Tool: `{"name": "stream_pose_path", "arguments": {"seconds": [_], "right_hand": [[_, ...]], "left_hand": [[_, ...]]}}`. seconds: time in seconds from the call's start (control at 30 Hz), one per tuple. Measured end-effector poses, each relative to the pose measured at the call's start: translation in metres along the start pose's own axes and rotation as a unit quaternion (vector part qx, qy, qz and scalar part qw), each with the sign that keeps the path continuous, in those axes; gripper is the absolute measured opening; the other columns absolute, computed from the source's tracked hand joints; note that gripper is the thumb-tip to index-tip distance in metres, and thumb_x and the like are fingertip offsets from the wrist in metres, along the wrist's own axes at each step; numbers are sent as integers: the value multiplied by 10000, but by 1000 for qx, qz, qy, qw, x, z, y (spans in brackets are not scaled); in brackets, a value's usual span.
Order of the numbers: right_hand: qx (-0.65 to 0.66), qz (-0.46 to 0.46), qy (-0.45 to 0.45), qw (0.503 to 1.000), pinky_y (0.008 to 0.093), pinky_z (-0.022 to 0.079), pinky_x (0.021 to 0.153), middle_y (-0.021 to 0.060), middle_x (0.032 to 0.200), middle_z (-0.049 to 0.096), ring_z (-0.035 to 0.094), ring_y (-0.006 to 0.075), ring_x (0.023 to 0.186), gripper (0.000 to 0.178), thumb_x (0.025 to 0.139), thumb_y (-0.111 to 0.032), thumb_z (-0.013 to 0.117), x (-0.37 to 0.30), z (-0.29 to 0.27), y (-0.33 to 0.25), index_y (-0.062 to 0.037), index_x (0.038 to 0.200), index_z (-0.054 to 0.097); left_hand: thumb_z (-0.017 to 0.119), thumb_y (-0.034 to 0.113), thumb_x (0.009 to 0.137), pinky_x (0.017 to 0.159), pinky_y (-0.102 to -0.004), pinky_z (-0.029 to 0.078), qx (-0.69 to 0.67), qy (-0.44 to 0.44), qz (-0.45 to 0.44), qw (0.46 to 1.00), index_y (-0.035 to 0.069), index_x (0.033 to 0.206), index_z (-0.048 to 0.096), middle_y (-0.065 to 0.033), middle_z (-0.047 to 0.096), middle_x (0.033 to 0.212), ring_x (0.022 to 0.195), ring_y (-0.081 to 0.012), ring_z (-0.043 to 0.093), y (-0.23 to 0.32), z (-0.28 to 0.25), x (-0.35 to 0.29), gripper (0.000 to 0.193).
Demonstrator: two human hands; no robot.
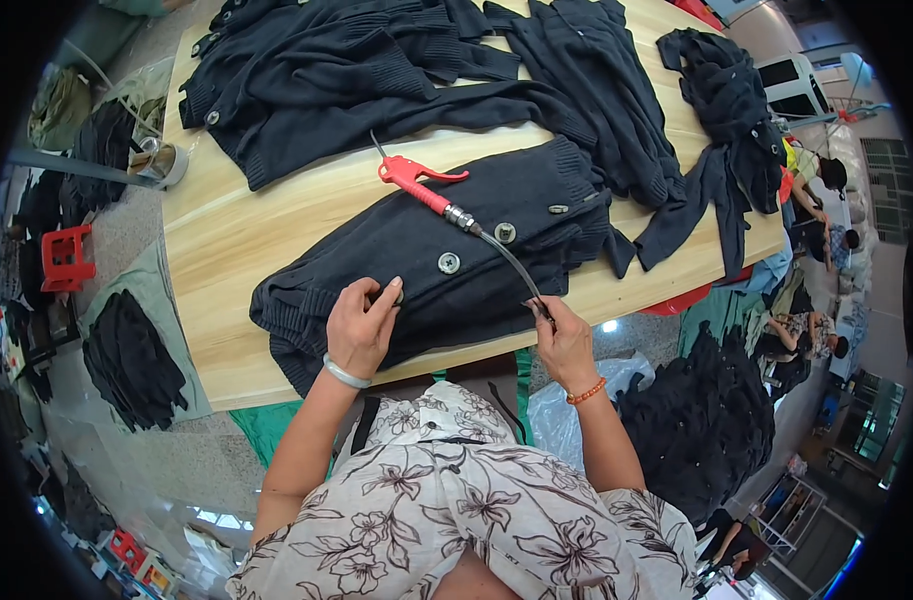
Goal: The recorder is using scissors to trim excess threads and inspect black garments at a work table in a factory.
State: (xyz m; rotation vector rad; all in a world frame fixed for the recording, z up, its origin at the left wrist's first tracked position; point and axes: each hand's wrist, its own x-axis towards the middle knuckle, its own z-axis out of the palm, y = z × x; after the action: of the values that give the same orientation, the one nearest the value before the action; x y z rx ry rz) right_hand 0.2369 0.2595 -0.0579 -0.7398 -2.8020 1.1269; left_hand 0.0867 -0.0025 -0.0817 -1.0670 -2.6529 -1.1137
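A dark navy knitted cardigan (426, 225) lies folded along the near side of the table, with large buttons down its front. My left hand (361, 325) is closed at its button band, fingertips pinching a button that they partly cover. Across the cardigan rests a red air blow gun (413, 182) with a thin nozzle, a metal coupling and a dark hose (511, 262). That hose runs to my right hand (566, 345), whose thumb and fingers are closed round it at the table's near edge. The hose beyond the hand is hidden.
More dark knitted garments (316, 80) cover the far side of the wooden table (211, 260). A heap of dark garments (706, 410) lies on the floor at right, beside clear plastic (551, 415). A red stool (68, 258) stands at left. Other people sit far right.
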Motion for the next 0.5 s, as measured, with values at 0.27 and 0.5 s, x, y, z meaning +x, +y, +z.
{"name": "stream_pose_path", "arguments": {"seconds": [0.27, 0.5], "right_hand": [[-30, 35, 20, 999, 338, 521, 641, 144, 908, 717, 696, 286, 713, 142, 937, -69, 591, -17, -4, 24, -15, 1065, 622], [-28, 33, 10, 999, 345, 520, 651, 141, 888, 713, 692, 292, 715, 134, 933, -71, 590, -17, -2, 25, -30, 1054, 632]], "left_hand": [[771, -63, 734, 554, -327, 460, -11, 116, 74, 990, 42, 986, 719, -84, 608, 847, 674, -219, 569, -9, 15, -6, 277], [748, -83, 743, 578, -320, 486, -46, 107, 19, 993, 13, 939, 704, -105, 635, 865, 686, -241, 609, 0, 10, -24, 222]]}}
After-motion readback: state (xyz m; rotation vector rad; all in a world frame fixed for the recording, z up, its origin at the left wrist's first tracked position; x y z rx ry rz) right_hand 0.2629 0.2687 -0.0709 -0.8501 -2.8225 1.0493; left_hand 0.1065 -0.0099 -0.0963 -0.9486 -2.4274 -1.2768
